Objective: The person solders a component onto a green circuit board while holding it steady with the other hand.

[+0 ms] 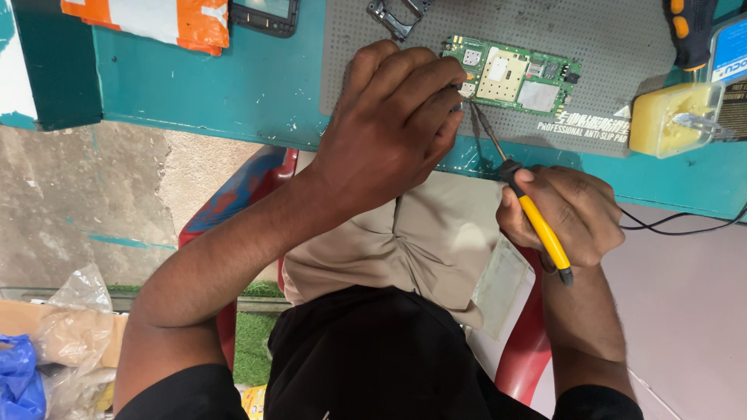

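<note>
While my left hand point(389, 128) curls over the left end of the green circuit board point(513, 76), its fingers are bunched tight, tips pressed down at the board's edge; can't tell if they pinch anything, the knuckles hide it. Board lies flat on the grey perforated mat point(607, 47), on the teal bench point(233, 85). My right hand point(564, 214) is closed around the yellow-handled soldering iron point(541, 225), grip firm, thumb on the black collar. Iron's thin metal tip runs up-left to the board's left corner, right beside my left fingertips; contact point is hidden. Black cord point(677, 227) trails right from that hand. Yellow translucent box point(669, 117) sits on the bench right of the mat, well apart from the board. Small metal bracket point(393, 19) lies on the mat near its top edge. Red chair point(249, 190) under me, beige trousers point(436, 233) in my lap area.
</note>
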